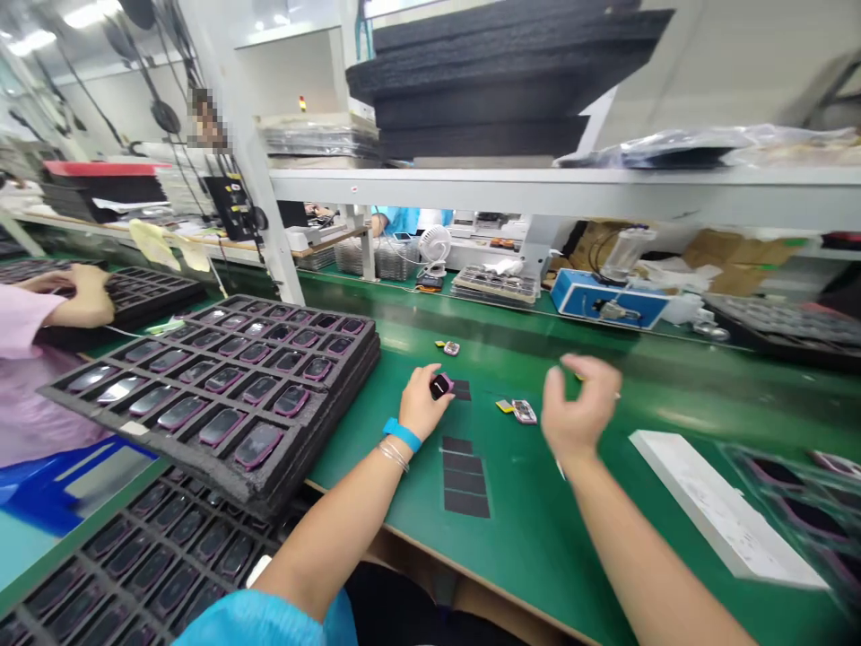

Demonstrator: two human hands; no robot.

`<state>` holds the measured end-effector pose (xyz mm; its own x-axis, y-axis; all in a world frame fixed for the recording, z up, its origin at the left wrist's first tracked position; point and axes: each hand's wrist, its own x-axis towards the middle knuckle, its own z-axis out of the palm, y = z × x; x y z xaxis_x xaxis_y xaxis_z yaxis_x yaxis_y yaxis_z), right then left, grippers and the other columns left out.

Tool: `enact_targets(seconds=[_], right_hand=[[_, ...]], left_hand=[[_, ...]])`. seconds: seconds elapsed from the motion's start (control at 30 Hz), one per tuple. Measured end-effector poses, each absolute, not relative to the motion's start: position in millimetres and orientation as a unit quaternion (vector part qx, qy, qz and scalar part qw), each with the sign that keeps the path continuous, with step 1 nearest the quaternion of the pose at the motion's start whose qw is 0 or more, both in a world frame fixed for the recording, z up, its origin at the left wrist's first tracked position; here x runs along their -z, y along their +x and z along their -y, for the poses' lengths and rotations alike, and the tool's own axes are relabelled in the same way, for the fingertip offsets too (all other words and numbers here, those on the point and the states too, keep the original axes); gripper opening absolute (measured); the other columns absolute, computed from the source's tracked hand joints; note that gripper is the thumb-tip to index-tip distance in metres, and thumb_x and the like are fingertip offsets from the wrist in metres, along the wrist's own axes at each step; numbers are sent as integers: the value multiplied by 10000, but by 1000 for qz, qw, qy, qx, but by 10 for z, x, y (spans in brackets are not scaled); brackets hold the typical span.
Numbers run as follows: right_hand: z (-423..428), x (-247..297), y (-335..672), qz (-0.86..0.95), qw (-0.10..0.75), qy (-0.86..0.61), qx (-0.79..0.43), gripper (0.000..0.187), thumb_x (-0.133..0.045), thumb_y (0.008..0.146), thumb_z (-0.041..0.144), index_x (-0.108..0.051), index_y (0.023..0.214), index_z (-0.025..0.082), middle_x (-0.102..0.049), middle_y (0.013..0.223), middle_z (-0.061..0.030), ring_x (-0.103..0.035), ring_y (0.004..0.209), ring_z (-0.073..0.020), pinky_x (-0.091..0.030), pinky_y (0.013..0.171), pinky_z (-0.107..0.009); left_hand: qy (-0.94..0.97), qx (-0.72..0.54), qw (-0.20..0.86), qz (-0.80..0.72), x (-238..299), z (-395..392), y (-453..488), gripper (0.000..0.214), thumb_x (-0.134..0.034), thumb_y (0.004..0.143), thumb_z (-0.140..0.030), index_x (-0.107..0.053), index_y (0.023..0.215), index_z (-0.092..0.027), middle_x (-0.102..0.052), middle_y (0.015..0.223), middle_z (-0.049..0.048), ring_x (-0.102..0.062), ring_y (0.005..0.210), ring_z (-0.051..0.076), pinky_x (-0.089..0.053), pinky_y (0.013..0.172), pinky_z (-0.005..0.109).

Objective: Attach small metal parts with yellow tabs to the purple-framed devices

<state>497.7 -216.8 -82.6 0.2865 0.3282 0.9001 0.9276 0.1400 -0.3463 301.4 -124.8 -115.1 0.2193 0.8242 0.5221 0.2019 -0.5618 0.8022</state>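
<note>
My left hand [422, 399], with a blue band at the wrist, grips a small watch case [441, 387] by its edges, fingers and thumb around it. It has a dark face and a purple rim. Beneath and beside it lie dark rectangular patches [462, 390] on the green mat. My right hand [582, 404] is raised over the mat, thumb and fingers apart, with nothing visible in it. To its left lies an opened watch part [524, 412] with a yellow piece [504, 406] attached. Farther back rests another such part [451, 348]. Nearer me is a column of dark patches [465, 477].
A black foam tray [269, 467] stacked at my left holds several purple-rimmed watch cases; another tray [154, 547] sits lower. To the right are a white block [726, 507] and a blurred clear tray [794, 493]. A shelf [538, 188] crosses above. A co-worker's arm [84, 301] is at far left.
</note>
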Motion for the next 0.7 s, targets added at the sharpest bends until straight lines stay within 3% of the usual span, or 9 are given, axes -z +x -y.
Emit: enact_targets(seconds=[0.13, 0.23, 0.3, 0.4, 0.5, 0.6, 0.7], right_hand=[[2010, 1265, 4938, 638, 475, -568, 208, 245, -421, 897, 347, -603, 946, 190, -616, 894, -85, -566, 860, -215, -455, 801, -384], [1973, 1457, 4961, 631, 483, -584, 166, 227, -463, 870, 359, -600, 955, 199, -620, 909, -73, -566, 863, -210, -461, 791, -360], [1966, 1489, 4986, 619, 490, -599, 136, 250, -468, 863, 391, -601, 945, 195, -621, 914, -71, -571, 862, -209, -475, 750, -335], [1955, 1493, 5020, 604, 487, -624, 89, 283, -467, 849, 428, -614, 918, 196, -625, 913, -66, -591, 819, -204, -490, 695, -318], [1938, 1516, 5044, 588, 485, -645, 56, 297, -482, 825, 450, -629, 903, 205, -629, 905, -62, -607, 762, -203, -502, 656, -320], [1927, 1553, 5060, 581, 489, -650, 37, 284, -496, 808, 447, -638, 895, 216, -633, 899, -60, -614, 746, -206, -518, 655, -326], [1916, 1594, 5074, 569, 496, -655, 35, 274, -505, 800, 439, -645, 892, 223, -634, 898, -59, -615, 733, -203, -529, 646, -320]], left_hand=[[782, -503, 244, -277, 768, 1923, 2549, 560, -723, 726, -161, -511, 1220, -316, -586, 1032, 84, -560, 953, 252, -474, 833, 370], [839, -461, 170, -233, 388, 2329, 2027, 611, -693, 747, -155, -480, 1278, -369, -604, 1064, 61, -585, 938, 242, -498, 817, 356], [839, -457, 137, -263, 103, 2273, 1693, 580, -684, 734, -123, -540, 1236, -376, -611, 1074, 43, -589, 938, 252, -491, 843, 366], [744, -502, 196, -395, -278, 1606, 1234, 432, -799, 592, -115, -704, 984, -270, -625, 942, 50, -569, 957, 291, -417, 965, 379], [643, -544, 181, -508, -480, 603, 759, 418, -846, 469, -42, -692, 824, -198, -597, 856, 45, -547, 1022, 283, -366, 1017, 334], [598, -469, 70, -646, -501, -219, 311, 305, -802, 552, -5, -635, 761, -151, -516, 768, -1, -521, 1077, 224, -384, 986, 276], [589, -416, 47, -691, -432, -675, 18, 246, -766, 610, 14, -596, 738, -109, -477, 746, -23, -515, 1083, 220, -360, 998, 364]])
